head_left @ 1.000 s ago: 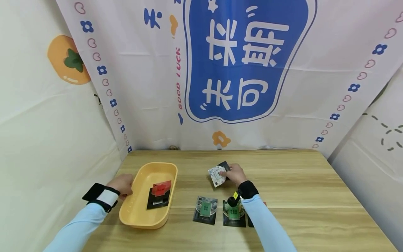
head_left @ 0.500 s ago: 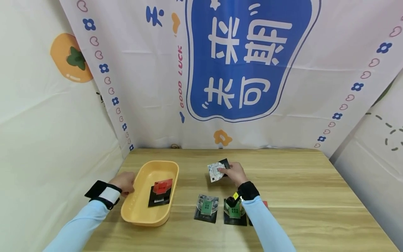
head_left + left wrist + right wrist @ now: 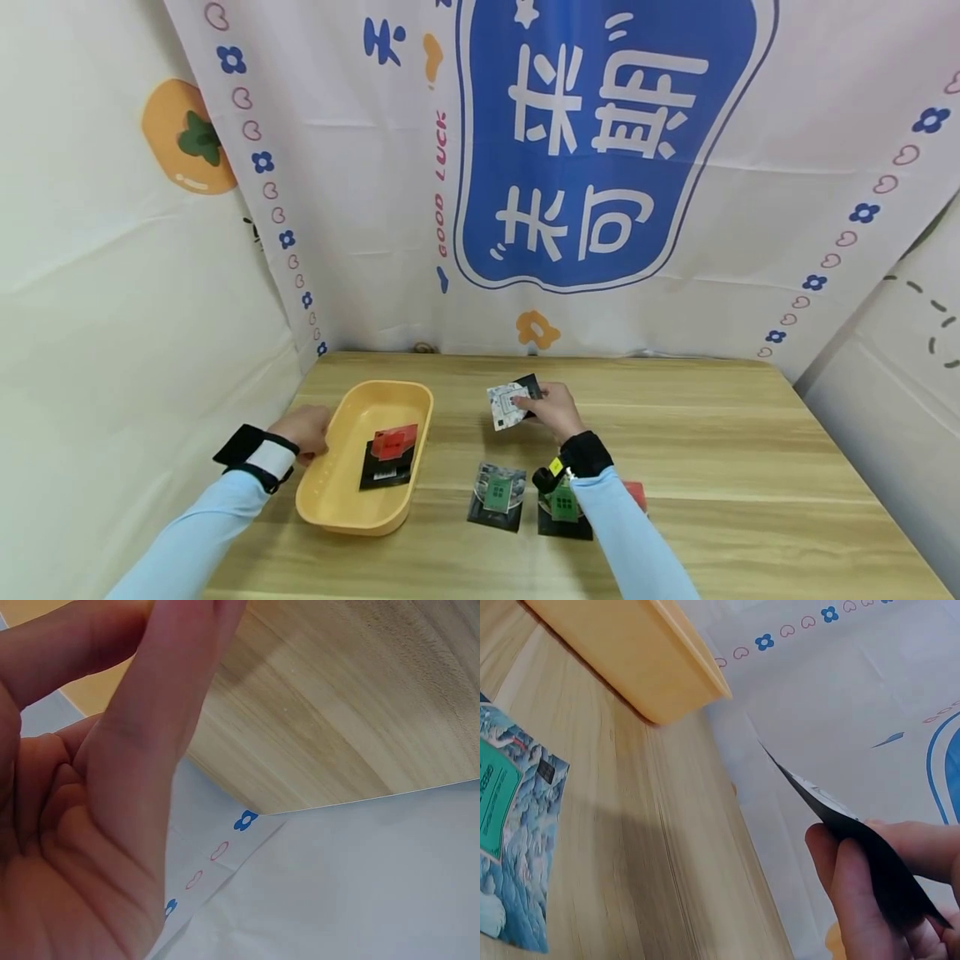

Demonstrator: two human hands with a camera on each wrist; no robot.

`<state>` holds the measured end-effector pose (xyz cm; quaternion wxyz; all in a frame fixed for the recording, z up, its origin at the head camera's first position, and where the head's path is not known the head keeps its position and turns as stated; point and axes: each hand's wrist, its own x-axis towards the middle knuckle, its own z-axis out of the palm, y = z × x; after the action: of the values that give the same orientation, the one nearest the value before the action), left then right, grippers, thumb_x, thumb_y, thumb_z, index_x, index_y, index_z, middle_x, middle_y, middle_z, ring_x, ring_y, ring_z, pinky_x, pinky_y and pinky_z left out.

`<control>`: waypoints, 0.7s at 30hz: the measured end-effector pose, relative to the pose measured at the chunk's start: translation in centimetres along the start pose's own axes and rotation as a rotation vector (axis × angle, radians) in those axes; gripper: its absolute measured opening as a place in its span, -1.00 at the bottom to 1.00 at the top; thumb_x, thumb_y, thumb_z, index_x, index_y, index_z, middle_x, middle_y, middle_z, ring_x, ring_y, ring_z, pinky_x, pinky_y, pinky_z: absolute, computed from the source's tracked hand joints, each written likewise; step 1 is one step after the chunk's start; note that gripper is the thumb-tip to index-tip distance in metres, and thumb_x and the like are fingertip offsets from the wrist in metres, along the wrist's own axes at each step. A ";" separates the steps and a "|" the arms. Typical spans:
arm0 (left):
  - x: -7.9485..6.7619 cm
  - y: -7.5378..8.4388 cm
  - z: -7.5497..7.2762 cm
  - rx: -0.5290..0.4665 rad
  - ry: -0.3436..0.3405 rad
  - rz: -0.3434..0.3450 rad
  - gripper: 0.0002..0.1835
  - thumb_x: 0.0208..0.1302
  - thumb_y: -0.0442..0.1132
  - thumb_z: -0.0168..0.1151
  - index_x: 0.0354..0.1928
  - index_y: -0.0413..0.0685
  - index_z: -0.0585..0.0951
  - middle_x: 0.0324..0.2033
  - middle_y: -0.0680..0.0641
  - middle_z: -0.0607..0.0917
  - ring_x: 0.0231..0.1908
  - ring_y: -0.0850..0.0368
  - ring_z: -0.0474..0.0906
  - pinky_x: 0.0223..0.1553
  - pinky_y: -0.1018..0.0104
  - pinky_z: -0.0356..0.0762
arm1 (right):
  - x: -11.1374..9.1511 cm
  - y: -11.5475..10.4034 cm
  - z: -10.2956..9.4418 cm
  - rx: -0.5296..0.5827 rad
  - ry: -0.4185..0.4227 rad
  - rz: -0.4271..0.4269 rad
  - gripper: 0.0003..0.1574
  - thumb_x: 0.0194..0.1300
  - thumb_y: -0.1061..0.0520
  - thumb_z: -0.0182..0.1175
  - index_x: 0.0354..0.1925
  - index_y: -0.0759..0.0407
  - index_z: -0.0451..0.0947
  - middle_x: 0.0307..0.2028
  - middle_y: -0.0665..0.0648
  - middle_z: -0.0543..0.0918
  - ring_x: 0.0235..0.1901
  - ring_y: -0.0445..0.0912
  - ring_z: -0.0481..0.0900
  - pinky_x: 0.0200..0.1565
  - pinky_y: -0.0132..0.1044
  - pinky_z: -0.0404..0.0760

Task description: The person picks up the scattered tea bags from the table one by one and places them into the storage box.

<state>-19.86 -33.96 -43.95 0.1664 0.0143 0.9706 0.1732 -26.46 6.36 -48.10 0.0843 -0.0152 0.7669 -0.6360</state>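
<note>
My left hand (image 3: 307, 429) grips the left rim of the yellow plastic tray (image 3: 333, 496); in the left wrist view the thumb and fingers close on its edge. Inside the tray lies a black and red sachet (image 3: 389, 458). My right hand (image 3: 557, 410) pinches a flat sachet (image 3: 507, 406) with a white patterned front and black parts, held above the table right of the tray. The right wrist view shows that sachet (image 3: 847, 825) edge-on, slightly bent between thumb and fingers.
Two green-labelled sachets (image 3: 497, 498) lie on the wooden table (image 3: 750, 467) in front of my right hand. A red-cornered one (image 3: 634, 493) is mostly hidden under my right forearm. A printed white curtain (image 3: 390, 275) hangs behind the table.
My right hand has moved slightly left toward the tray with the white sachet, against the table. The left hand stays on the tray's rim. The whole view has shifted a little.
</note>
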 end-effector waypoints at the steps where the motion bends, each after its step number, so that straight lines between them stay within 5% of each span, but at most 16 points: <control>1: 0.0 0.0 0.0 0.001 -0.001 -0.004 -0.77 -0.03 -0.60 0.20 -0.57 -0.17 0.43 -0.72 -0.01 0.47 -0.71 0.19 0.45 -0.69 0.45 0.47 | 0.0 0.0 0.1 0.003 -0.001 -0.001 -0.72 0.28 0.22 0.30 -0.06 0.36 0.66 -0.22 0.26 0.74 -0.34 -0.12 0.72 -0.07 -0.03 0.74; 11: 0.2 -0.1 0.1 -0.018 -0.016 -0.023 -0.80 -0.03 -0.62 0.19 -0.54 -0.20 0.47 -0.68 -0.04 0.54 -0.71 0.18 0.48 -0.69 0.44 0.48 | 0.1 0.0 0.9 0.026 -0.035 -0.016 -0.77 0.29 0.25 0.28 -0.11 0.37 0.66 -0.26 0.23 0.73 -0.36 -0.09 0.71 0.05 0.17 0.64; 21: 0.3 -0.3 0.3 -0.001 0.006 -0.008 -0.77 -0.08 -0.63 0.17 -0.62 -0.17 0.45 -0.75 -0.01 0.48 -0.74 0.20 0.44 -0.71 0.45 0.44 | 0.3 -0.4 2.1 -0.004 -0.079 -0.016 -0.70 0.34 0.23 0.20 -0.02 0.40 0.63 -0.22 0.27 0.73 -0.36 -0.13 0.68 0.01 0.10 0.67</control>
<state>-20.03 -34.09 -44.40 0.1639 0.0099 0.9711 0.1730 -26.48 4.17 -48.10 0.1091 -0.0466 0.7642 -0.6340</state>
